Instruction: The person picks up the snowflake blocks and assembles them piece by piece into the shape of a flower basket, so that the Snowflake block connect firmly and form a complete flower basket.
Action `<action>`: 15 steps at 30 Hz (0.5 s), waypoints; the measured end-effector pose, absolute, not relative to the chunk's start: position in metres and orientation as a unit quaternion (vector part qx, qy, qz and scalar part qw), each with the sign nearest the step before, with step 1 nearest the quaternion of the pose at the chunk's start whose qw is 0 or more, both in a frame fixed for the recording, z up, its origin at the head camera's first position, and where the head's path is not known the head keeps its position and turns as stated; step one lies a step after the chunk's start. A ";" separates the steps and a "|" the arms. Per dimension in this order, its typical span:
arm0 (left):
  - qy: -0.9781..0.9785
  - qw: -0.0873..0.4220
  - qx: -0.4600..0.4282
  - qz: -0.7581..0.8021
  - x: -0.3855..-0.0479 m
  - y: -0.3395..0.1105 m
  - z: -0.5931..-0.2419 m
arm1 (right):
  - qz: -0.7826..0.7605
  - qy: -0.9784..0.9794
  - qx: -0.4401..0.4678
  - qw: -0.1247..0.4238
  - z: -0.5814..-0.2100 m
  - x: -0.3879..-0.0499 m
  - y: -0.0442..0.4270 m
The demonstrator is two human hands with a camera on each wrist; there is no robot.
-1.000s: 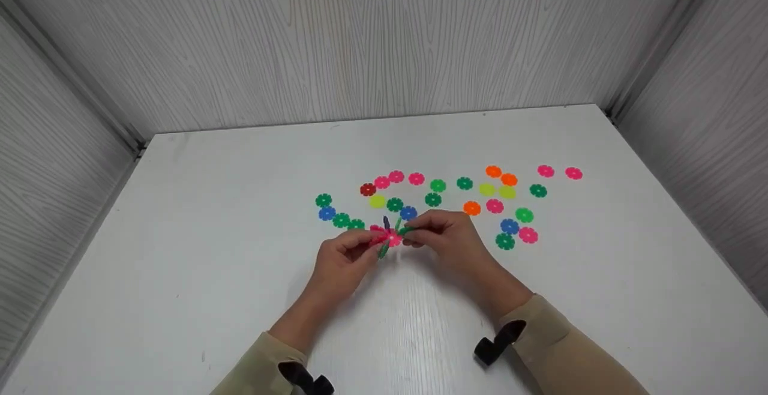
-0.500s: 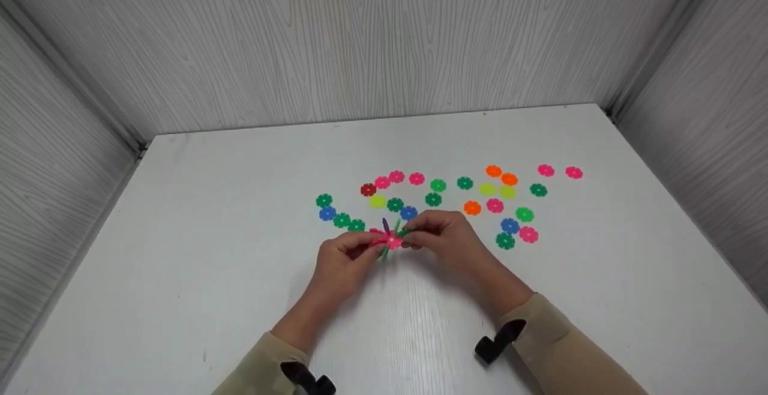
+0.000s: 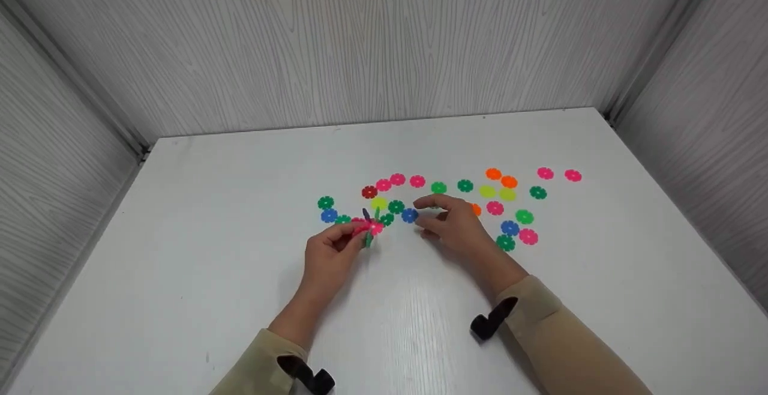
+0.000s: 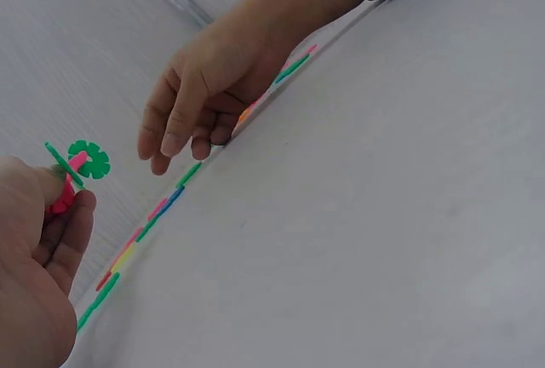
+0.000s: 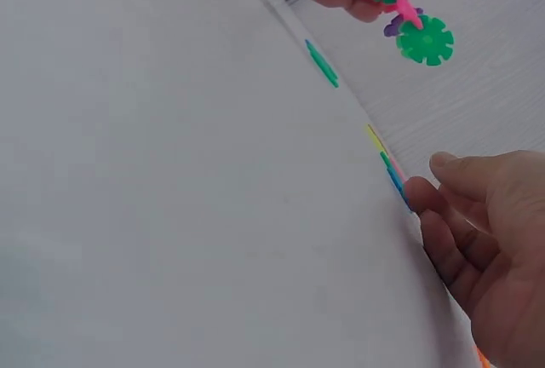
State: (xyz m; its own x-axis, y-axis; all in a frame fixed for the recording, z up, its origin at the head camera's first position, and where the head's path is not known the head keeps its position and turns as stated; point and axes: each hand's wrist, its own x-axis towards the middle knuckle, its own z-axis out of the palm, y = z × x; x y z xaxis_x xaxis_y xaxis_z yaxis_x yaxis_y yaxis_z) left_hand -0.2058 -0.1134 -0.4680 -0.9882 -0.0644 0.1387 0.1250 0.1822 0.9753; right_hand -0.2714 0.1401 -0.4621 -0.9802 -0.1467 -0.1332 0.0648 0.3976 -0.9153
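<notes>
A cluster of joined notched discs [image 3: 376,228] is being pinched by the thumb and fingers of the left hand [image 3: 332,254] and is being held up above the tabletop [image 3: 240,215]. The fingers of the right hand [image 3: 459,224] are being held apart and loosely bent, with nothing seen between them.

Just beside their tips, on the left, a blue disc [image 3: 410,215] is lying flat on the tabletop, between the two hands, with the right hand being the nearer. Whether it is being touched cannot be told, as tips and rim are meeting or overlapping in the views. No long axis is being shown by its round outline, so no direction of approach is being favoured by its shape.

Loose on the tabletop, three blue discs are being counted, that one included, with three yellow discs [image 3: 488,191], three orange discs [image 3: 493,173], one partly covered by the right hand, one dark red disc [image 3: 369,192], seven pink discs [image 3: 417,181] and at least eight green discs [image 3: 465,185]; others may be being hidden by the hands. In the cluster, at least two green pieces [image 5: 426,41], one purple piece [image 5: 392,25] and one pink piece [image 5: 407,8] are being shown; its full number cannot be told.
</notes>
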 end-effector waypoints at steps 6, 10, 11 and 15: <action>-0.765 0.064 -0.011 -0.641 -0.205 -0.112 -0.469 | -0.490 0.864 -0.055 0.095 -0.465 -0.283 0.135; -0.765 0.063 -0.009 -0.641 -0.205 -0.112 -0.469 | -0.465 0.876 -0.081 0.101 -0.466 -0.288 0.133; -0.764 0.064 -0.011 -0.642 -0.205 -0.112 -0.469 | -0.462 0.877 -0.086 0.102 -0.467 -0.288 0.133; -0.762 0.064 -0.014 -0.644 -0.206 -0.114 -0.470 | -0.456 0.879 -0.099 0.101 -0.468 -0.285 0.135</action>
